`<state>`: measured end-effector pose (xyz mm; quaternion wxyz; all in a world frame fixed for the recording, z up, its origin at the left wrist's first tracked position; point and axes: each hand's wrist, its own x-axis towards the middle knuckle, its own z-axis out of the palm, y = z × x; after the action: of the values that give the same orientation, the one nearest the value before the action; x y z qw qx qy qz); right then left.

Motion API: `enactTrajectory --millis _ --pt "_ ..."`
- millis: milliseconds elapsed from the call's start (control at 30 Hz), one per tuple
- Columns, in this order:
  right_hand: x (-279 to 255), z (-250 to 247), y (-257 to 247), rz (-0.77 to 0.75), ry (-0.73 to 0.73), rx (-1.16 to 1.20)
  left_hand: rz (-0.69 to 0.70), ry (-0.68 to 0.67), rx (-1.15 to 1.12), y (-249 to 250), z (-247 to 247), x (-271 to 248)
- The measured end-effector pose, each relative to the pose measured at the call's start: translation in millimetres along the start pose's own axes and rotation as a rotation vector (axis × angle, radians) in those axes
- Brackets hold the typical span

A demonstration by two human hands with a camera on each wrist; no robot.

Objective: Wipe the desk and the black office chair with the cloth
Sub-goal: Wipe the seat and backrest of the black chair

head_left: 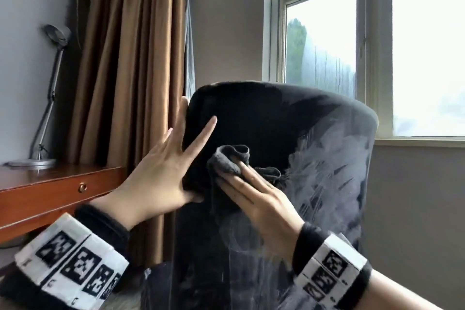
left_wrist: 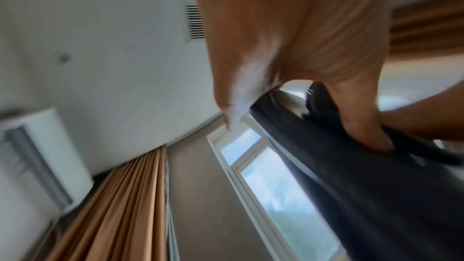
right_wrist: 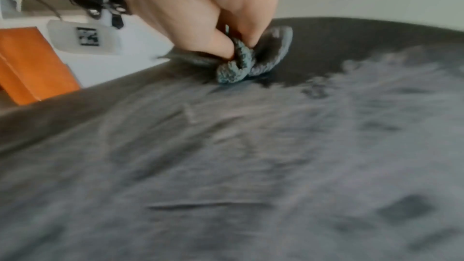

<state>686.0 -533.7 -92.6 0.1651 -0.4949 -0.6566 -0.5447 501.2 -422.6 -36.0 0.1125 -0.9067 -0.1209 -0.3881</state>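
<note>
The black office chair (head_left: 264, 118) fills the middle of the head view, its backrest streaked with whitish dust on the right half. My left hand (head_left: 173, 166) braces the backrest's left edge with straight, spread fingers, the index finger lying on the front face. In the left wrist view the left hand (left_wrist: 288, 47) has its thumb pressed on the dark chair (left_wrist: 376, 195) edge. My right hand (head_left: 261, 201) holds a bunched grey cloth (head_left: 226, 161) against the backrest. The right wrist view shows the right hand (right_wrist: 200, 7) pinching the cloth (right_wrist: 251, 61) on the dusty chair (right_wrist: 226, 166). The wooden desk (head_left: 50, 191) stands at left.
A silver desk lamp (head_left: 47, 98) stands on the desk by the wall. Brown curtains (head_left: 130, 58) hang just behind the chair's left edge. A window (head_left: 327, 45) and its sill lie behind the chair on the right.
</note>
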Motion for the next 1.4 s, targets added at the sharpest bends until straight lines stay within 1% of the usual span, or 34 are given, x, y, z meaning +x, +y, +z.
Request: enactTrajectory --millis 67,133,167,200,233,267,300,333,367,433,500,567,600,633,667,700,733,767,833,867,900,967,1000,1033,1067,1100,1167,1200,1233,1267,1300,1333,1367,1400 --pt "-2 -11 23 0.174 0.08 0.02 0.124 0.122 0.235 -4 12 -10" --pt "-3 -15 31 0.334 0.136 0.058 0.184 0.112 0.332 -8 21 -10" --pt "-8 -8 21 0.326 0.152 0.055 0.203 0.103 0.338 -9 25 -9" --pt "-15 3 4 0.249 0.124 0.039 0.215 0.101 0.328 -9 27 -8" --pt "-26 15 -14 0.144 0.072 0.03 0.221 0.11 0.325 -8 27 -8" --pt "-38 20 -28 0.02 -0.024 0.046 0.216 0.114 0.324 -7 27 -8" --pt "-46 21 -38 -0.067 -0.087 0.078 0.212 0.113 0.331 -6 26 -9" --pt "-47 18 -36 -0.098 -0.099 0.095 0.21 0.1 0.336 -6 24 -10" --pt "-45 17 -27 -0.105 -0.037 0.125 0.216 0.082 0.344 -7 24 -10" --pt "-27 1 0 0.075 0.021 0.233 0.239 0.024 0.387 -9 22 -11" --pt "-10 -10 14 0.236 0.078 0.207 0.251 -0.025 0.453 -11 21 -12" --pt "-18 5 -3 0.182 0.008 0.195 0.255 -0.043 0.515 -12 19 -13" --pt "-32 18 -16 0.116 -0.078 0.232 0.256 -0.042 0.542 -12 19 -14" --pt "-49 29 -32 0.012 -0.138 0.233 0.255 -0.039 0.564 -12 19 -15" --pt "-62 34 -47 -0.022 -0.184 0.264 0.253 -0.04 0.583 -12 20 -17" --pt "-70 41 -48 -0.097 -0.173 0.205 0.25 -0.041 0.598 -13 21 -17" --pt "-68 37 -41 -0.035 -0.166 0.31 0.244 -0.038 0.608 -14 22 -18" --pt "-60 28 -30 -0.008 -0.128 0.318 0.24 -0.036 0.612 -13 22 -18" --pt "-32 9 -8 0.135 -0.043 0.295 0.234 -0.043 0.584 -14 23 -19" --pt "-23 4 -1 0.179 -0.024 0.309 0.23 -0.053 0.55 -15 24 -20" --pt "-18 4 -3 0.181 -0.028 0.292 0.229 -0.068 0.511 -16 23 -21" --pt "-29 24 -33 0.115 -0.111 0.272 0.244 -0.103 0.44 -16 19 -24" --pt "-39 35 -53 0.03 -0.144 0.265 0.258 -0.119 0.41 -17 16 -25" --pt "-49 41 -71 -0.02 -0.259 0.302 0.27 -0.137 0.386 -18 13 -27" --pt "-57 47 -78 -0.082 -0.306 0.28 0.285 -0.154 0.368 -19 10 -29" --pt "-53 44 -74 -0.1 -0.343 0.305 0.304 -0.164 0.359 -20 6 -29" --pt "-20 31 -46 -0.005 -0.197 0.332 0.342 -0.158 0.35 -23 2 -29" --pt "-2 21 -31 0.048 -0.115 0.293 0.355 -0.153 0.341 -24 1 -29" --pt "15 13 -17 0.113 0.001 0.227 0.361 -0.147 0.326 -25 0 -28" --pt "25 8 -11 0.133 0.081 0.141 0.36 -0.145 0.307 -26 1 -28" --pt "24 11 -13 0.105 0.067 0.091 0.352 -0.146 0.286 -27 1 -28" --pt "15 17 -25 0.059 0.001 0.096 0.341 -0.15 0.264 -27 1 -28" --pt "1 26 -42 0.01 -0.123 0.165 0.334 -0.157 0.248 -27 1 -28" --pt "-14 30 -58 -0.066 -0.19 0.148 0.331 -0.164 0.24 -27 1 -28"
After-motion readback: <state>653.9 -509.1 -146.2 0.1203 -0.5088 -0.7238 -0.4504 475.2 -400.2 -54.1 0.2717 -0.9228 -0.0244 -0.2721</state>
